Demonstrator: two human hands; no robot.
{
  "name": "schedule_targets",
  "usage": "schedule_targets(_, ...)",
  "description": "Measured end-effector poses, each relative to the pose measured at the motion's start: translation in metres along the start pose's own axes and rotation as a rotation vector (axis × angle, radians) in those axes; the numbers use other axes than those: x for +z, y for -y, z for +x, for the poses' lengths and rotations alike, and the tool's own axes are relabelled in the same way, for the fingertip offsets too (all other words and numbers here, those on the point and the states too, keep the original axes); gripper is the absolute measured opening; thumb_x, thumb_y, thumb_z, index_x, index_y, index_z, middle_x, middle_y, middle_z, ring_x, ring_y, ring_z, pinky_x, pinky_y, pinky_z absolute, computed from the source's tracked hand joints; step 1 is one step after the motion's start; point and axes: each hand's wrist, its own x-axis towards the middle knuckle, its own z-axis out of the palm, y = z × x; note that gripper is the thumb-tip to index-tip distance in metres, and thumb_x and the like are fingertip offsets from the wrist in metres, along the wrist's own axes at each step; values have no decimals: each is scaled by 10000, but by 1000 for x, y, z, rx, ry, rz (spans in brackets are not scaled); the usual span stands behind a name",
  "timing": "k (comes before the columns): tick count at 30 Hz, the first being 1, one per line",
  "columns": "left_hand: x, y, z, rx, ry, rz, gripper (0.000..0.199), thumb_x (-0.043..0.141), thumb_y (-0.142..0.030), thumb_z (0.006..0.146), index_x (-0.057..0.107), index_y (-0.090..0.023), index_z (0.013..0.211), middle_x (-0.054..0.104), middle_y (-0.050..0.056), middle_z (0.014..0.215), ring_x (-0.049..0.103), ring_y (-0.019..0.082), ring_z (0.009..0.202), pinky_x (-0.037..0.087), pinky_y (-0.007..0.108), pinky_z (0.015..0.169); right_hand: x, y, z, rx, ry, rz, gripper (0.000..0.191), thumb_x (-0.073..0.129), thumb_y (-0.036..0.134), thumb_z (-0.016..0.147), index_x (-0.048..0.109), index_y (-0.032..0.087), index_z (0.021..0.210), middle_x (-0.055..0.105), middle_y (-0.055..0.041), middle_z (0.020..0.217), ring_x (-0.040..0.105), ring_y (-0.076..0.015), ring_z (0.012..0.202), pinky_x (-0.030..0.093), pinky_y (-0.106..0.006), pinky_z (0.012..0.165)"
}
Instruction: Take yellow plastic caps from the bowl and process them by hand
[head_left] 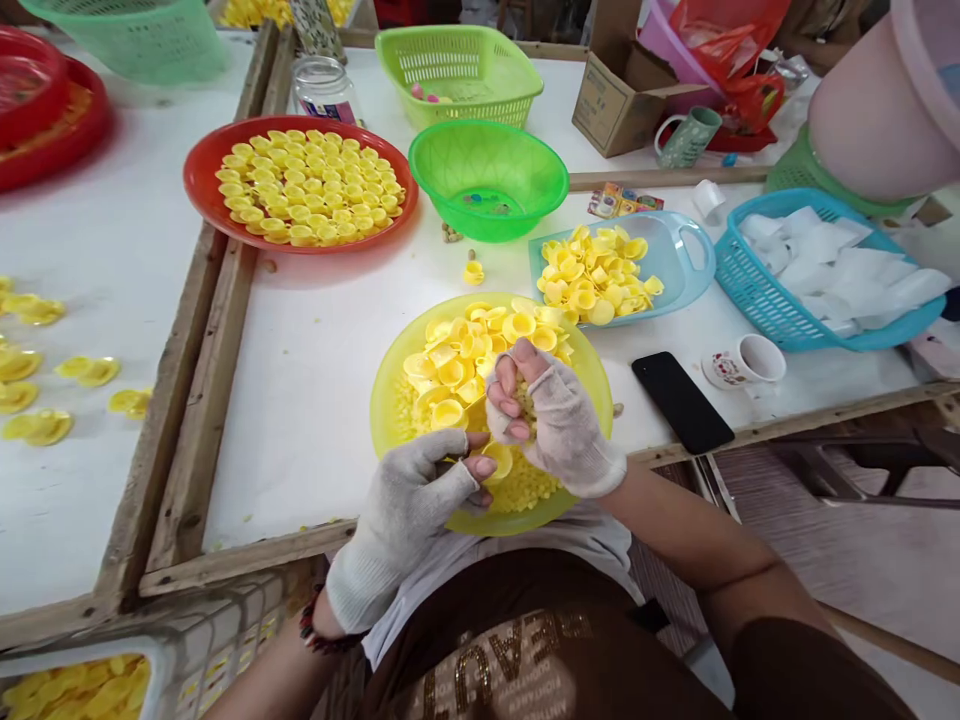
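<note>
Both my hands wear white fingerless gloves and are over a yellow basin (384, 400). My left hand (420, 510) pinches a small yellow plastic cup (497, 463) between thumb and fingers, near the basin's front. Beside it, my right hand (551, 415) is curled, fingers bent toward the palm, with small yellow pellets (527, 400) showing inside the grip. More yellow cups (454, 372) lie heaped in the back of the basin. Loose yellow pellets (525, 490) fill its front and left side.
Behind the basin stand a red tray (201, 190) of upright yellow cups and a green bowl (487, 150). To the right are a blue scoop tray (686, 275) with cups, a black phone (681, 402), a mug (742, 362) and a blue basket (757, 280). Wooden strips (202, 400) edge the table.
</note>
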Motion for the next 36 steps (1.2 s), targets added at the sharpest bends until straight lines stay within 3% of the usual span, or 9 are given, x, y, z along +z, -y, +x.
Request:
schedule_targets(3,6,4,7,31,-12,-15,208,745,-366,795,699,-164,820,691,5,620,669,156,522,569,229,518,9,-1,1,-62,-24,20,470,649,635,875,519,206,735,458,60,612,386,-62,444,325,-217,418)
schedule_targets(7,8,2,8,19,-43,-71,248,774,-382,774,708,-163,870,705,7,637,684,163,539,596,241,547,11,-4,-1,-137,-42,-1,445,622,615,904,527,213,738,465,46,644,463,-88,486,360,-229,424)
schedule_targets(14,8,-2,7,-79,-65,-221,462,888,-466,662,735,-143,955,725,20,666,680,157,525,628,256,574,8,2,7,-95,-38,56,490,603,672,887,501,218,734,434,60,622,386,-69,454,327,-224,421)
schedule_targets(21,11,-4,10,-81,-67,-233,417,906,-469,637,751,-130,825,709,25,642,675,145,530,618,227,553,10,0,3,-106,15,44,445,603,626,910,502,225,747,440,58,611,451,-89,472,371,-221,409)
schedule_targets(31,9,0,8,-99,-72,-315,393,917,-419,640,772,-128,861,730,39,657,691,152,545,600,206,535,1,7,9,-103,-33,91,453,592,614,927,493,210,746,416,81,583,281,-32,381,243,-194,367)
schedule_targets(36,6,3,7,-85,-55,-340,391,878,-438,706,777,-135,931,732,43,645,695,149,556,605,209,575,-13,12,-3,-197,-16,-176,388,567,536,973,546,208,766,442,67,598,319,-47,410,248,-220,397)
